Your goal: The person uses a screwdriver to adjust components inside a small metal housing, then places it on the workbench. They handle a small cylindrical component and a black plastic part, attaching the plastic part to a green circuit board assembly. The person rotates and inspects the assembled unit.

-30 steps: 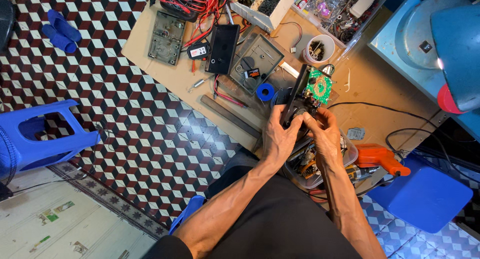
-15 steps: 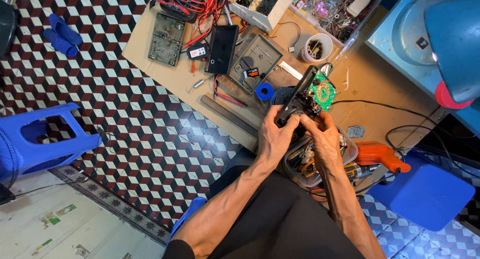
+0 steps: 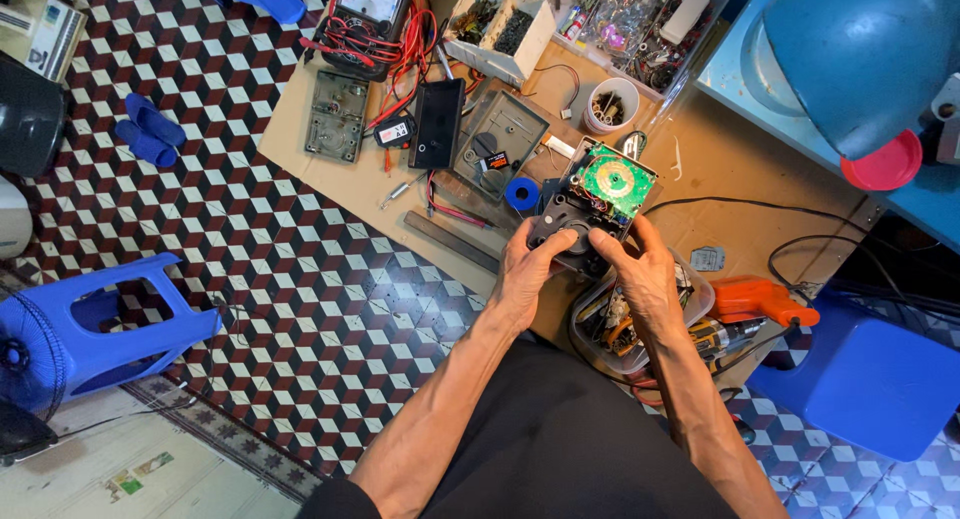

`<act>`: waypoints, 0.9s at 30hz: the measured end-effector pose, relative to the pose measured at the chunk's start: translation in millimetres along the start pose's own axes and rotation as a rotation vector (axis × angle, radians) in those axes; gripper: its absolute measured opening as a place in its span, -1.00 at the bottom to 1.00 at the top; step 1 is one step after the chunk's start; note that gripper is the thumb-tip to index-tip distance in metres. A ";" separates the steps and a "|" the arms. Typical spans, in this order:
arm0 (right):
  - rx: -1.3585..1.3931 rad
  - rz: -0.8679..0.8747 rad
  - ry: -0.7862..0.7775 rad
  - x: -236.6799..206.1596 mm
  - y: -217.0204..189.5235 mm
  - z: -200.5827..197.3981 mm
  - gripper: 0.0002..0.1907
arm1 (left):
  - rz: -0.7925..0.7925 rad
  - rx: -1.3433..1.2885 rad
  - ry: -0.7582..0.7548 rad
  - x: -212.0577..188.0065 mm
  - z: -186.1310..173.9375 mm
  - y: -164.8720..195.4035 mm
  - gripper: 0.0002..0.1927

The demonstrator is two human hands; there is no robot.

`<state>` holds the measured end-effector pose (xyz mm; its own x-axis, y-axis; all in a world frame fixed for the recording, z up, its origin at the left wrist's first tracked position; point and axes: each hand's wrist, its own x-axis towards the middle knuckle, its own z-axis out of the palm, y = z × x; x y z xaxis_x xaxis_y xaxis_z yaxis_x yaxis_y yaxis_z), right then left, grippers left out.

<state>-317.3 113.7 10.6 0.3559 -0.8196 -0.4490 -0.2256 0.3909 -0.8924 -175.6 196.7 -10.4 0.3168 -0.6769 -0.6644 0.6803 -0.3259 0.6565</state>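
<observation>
Gripping it from both sides now, the person has the black device (image 3: 585, 211) up between the hands, right over the near edge of the brown board (image 3: 720, 169) on the floor. Left hand (image 3: 527, 271) is wrapped round the left side, thumb pressed onto the round dark face; right hand (image 3: 640, 269) clamps the right side, fingers curled against the casing, so both hands are closed on it rather than spread. Casing's open at the far end, and there's a green circuit board (image 3: 612, 182) showing inside. Just beyond it on the board, a blue roll of tape (image 3: 521, 193), a grey open case (image 3: 498, 143) and a flat black panel (image 3: 437, 125) side by side. Further back, a multimeter (image 3: 372, 4) with red leads tangled over it, and a white tray of small parts (image 3: 500, 24). A small white cup (image 3: 611, 106) sits near the device's far corner. Under the right wrist, a clear tub of tools (image 3: 625, 324), and just beside that an orange tool (image 3: 760, 299). Off to the left on the checkered tiles, a blue plastic stool (image 3: 95, 324) lies tipped over, well apart from the work.
</observation>
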 end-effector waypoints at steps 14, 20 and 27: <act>0.378 -0.020 -0.137 -41.2 -1.7 -0.9 -0.45 | 0.002 -0.098 -0.199 -41.8 -3.8 6.8 -0.49; 0.370 -0.074 -0.027 -59.8 9.5 1.9 -0.50 | 0.050 0.044 -0.216 -56.5 -4.4 -5.7 -0.48; 0.471 -0.118 -0.021 -75.3 20.5 10.4 -0.54 | 0.113 0.221 -0.161 -70.1 -4.4 -2.7 -0.57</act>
<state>-339.3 187.8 25.6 0.3738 -0.8629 -0.3401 0.2507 0.4471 -0.8586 -196.7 247.9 32.8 0.2615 -0.8075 -0.5287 0.4807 -0.3661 0.7968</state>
